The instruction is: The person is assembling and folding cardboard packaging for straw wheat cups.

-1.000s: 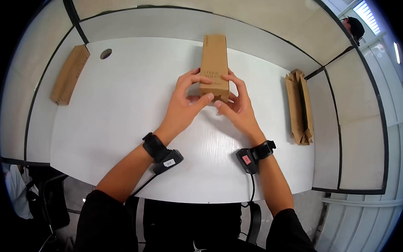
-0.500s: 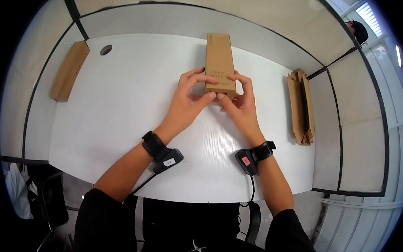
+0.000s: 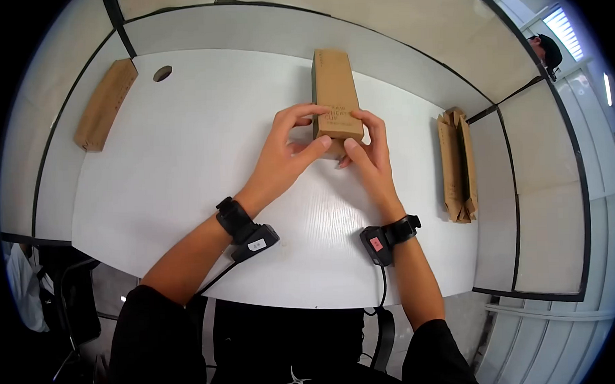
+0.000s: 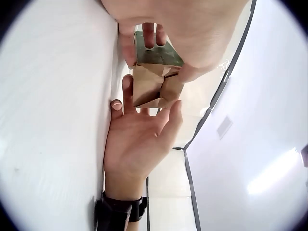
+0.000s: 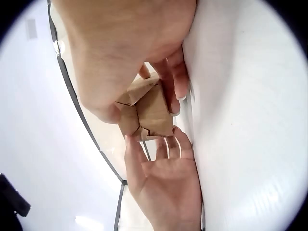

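A long brown cardboard box (image 3: 335, 83) with printed words lies near the back wall, its near end between both hands. The left hand (image 3: 284, 152) grips its left side, fingers over the top and thumb at the near end. On the other side the right hand (image 3: 372, 156) holds the box, forefinger on the top edge and thumb by the end. Both wrist views show folded flaps at that end (image 4: 149, 86), (image 5: 155, 111), with creased cardboard and thumbs beside them.
Another brown box (image 3: 106, 105) stands against the left partition. Folded brown cardboard (image 3: 458, 165) lies by the right partition. A round hole (image 3: 162, 74) is at the table's back left. Part of a person in a black cap (image 3: 545, 52) shows beyond the partition.
The box has shifted slightly right since the earliest frame. The thumbs met at its near end half a second ago and now stand apart, with a flap visible between them.
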A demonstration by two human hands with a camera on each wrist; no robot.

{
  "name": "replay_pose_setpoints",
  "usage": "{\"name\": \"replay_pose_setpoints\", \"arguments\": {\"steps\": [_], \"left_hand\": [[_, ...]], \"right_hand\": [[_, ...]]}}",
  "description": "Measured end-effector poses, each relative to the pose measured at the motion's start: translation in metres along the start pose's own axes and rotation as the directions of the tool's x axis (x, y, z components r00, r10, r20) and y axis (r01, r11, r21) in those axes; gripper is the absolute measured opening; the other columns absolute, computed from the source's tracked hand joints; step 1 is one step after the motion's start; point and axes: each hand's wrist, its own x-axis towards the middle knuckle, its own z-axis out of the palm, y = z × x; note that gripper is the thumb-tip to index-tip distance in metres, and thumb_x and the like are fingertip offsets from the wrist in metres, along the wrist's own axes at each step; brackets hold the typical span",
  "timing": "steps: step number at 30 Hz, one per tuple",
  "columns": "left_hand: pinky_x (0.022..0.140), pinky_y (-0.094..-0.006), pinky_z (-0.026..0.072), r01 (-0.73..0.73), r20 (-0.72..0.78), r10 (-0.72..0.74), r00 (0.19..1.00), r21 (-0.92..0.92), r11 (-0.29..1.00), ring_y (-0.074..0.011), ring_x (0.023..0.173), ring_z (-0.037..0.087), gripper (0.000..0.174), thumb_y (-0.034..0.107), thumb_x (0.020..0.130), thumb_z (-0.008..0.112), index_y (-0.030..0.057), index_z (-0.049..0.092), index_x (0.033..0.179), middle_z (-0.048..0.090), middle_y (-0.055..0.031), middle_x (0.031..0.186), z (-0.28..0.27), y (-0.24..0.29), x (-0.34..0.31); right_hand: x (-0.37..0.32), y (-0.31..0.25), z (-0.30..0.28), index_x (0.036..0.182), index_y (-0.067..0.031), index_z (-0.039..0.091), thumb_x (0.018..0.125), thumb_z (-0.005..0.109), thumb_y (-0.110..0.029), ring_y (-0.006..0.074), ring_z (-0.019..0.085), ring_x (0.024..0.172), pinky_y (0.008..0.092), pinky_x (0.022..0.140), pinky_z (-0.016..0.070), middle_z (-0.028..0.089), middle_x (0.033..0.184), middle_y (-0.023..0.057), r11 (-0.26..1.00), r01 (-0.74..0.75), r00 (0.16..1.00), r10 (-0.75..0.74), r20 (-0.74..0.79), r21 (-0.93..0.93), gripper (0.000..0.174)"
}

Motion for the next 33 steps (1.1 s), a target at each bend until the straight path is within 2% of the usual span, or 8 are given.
{"name": "replay_pose_setpoints", "arguments": {"steps": [6, 9, 13, 17, 21, 25, 29, 33], "left_hand": [[0.109, -0.0441, 0.0516, 0.11, -0.085, -0.135, 0.987, -0.25, 0.962, -0.0259, 0.141, 0.049, 0.056, 0.03, 0.11, 0.057, 0.0041, 0.039, 0.156, 0.039, -0.0124, 0.16, 0.0, 0.001, 0.002], [0.108, -0.0413, 0.052, 0.085, -0.151, -0.136, 0.979, -0.303, 0.949, -0.0313, 0.142, 0.047, 0.074, 0.033, 0.106, 0.066, 0.0023, 0.027, 0.16, 0.032, -0.0205, 0.16, 0.003, -0.004, 0.003], [0.112, -0.0419, 0.0483, 0.078, -0.064, -0.106, 0.992, -0.338, 0.938, -0.0318, 0.136, 0.054, 0.091, 0.023, 0.099, 0.075, 0.0013, 0.014, 0.164, 0.041, -0.0264, 0.154, 0.005, -0.002, 0.006], [0.11, -0.0415, 0.0499, 0.061, 0.024, -0.056, 0.998, -0.276, 0.959, -0.0306, 0.136, 0.056, 0.09, 0.013, 0.096, 0.076, -0.0011, 0.015, 0.162, 0.053, -0.023, 0.144, 0.004, -0.012, 0.005], [0.108, -0.0419, 0.0521, -0.001, 0.049, 0.009, 0.999, -0.163, 0.987, -0.0289, 0.135, 0.057, 0.09, 0.013, 0.096, 0.075, -0.0006, 0.015, 0.161, 0.051, -0.0219, 0.147, 0.003, -0.01, 0.008], [0.103, -0.0401, 0.0545, 0.031, 0.0, -0.032, 0.999, -0.27, 0.962, -0.0279, 0.133, 0.058, 0.094, 0.015, 0.098, 0.074, 0.001, 0.008, 0.164, 0.045, -0.023, 0.152, 0.008, -0.005, 0.003], [0.102, -0.0398, 0.055, 0.042, -0.148, -0.079, 0.986, -0.238, 0.97, -0.0276, 0.133, 0.057, 0.094, 0.03, 0.105, 0.065, 0.0059, -0.002, 0.168, 0.038, -0.0222, 0.158, 0.005, 0.006, 0.003], [0.109, -0.0433, 0.0511, 0.023, -0.352, -0.129, 0.927, -0.29, 0.957, -0.0274, 0.14, 0.05, 0.089, 0.042, 0.108, 0.058, 0.01, 0.001, 0.169, 0.035, -0.0197, 0.161, 0.001, 0.009, 0.004]], "right_hand": [[0.003, 0.004, -0.004, 0.145, -0.0127, 0.045, 0.109, 0.05, -0.023, 0.02, 0.064, 0.108, 0.0329, 0.083, 0.0544, 0.034, 0.168, 0.0132, 0.996, -0.073, 0.997, 0.072, 0.023, 0.05, 0.038], [0.0, 0.001, -0.003, 0.154, -0.0128, 0.038, 0.102, 0.055, -0.013, 0.0238, 0.062, 0.118, 0.0376, 0.094, 0.0534, 0.033, 0.168, 0.0141, 0.999, 0.016, 0.997, -0.019, 0.07, 0.045, 0.056], [0.002, 0.001, 0.002, 0.169, -0.0131, 0.017, 0.085, 0.061, 0.002, 0.0299, 0.054, 0.134, 0.0478, 0.113, 0.0467, 0.033, 0.166, 0.0162, 0.991, 0.13, 0.991, -0.13, 0.024, 0.026, 0.095], [0.004, 0.006, 0.002, 0.168, -0.0132, 0.019, 0.087, 0.073, -0.003, 0.0303, 0.048, 0.144, 0.049, 0.119, 0.0425, 0.038, 0.162, 0.0162, 0.98, 0.125, 0.992, -0.118, 0.051, -0.156, 0.098], [0.006, 0.001, 0.005, 0.168, -0.0129, 0.018, 0.088, 0.082, -0.009, 0.0306, 0.049, 0.142, 0.0479, 0.116, 0.0454, 0.038, 0.16, 0.0161, 0.99, 0.11, 0.994, -0.111, -0.008, -0.084, 0.103], [0.001, -0.001, 0.005, 0.169, -0.0128, 0.006, 0.088, 0.085, -0.014, 0.034, 0.052, 0.136, 0.0434, 0.105, 0.0549, 0.033, 0.157, 0.0189, 0.998, 0.061, 0.976, -0.052, -0.21, 0.035, 0.113], [0.001, 0.006, -0.006, 0.159, -0.0078, 0.038, 0.107, 0.062, -0.031, 0.0201, 0.054, 0.13, 0.0368, 0.106, 0.0473, 0.056, 0.136, 0.0131, 0.998, -0.014, 0.925, 0.035, -0.377, 0.06, 0.062], [0.007, 0.0, -0.003, 0.153, -0.0087, 0.045, 0.111, 0.046, -0.044, 0.0203, 0.053, 0.129, 0.0373, 0.107, 0.046, 0.054, 0.139, 0.01, 0.944, 0.075, 0.857, 0.103, -0.505, 0.32, 0.054]]}}
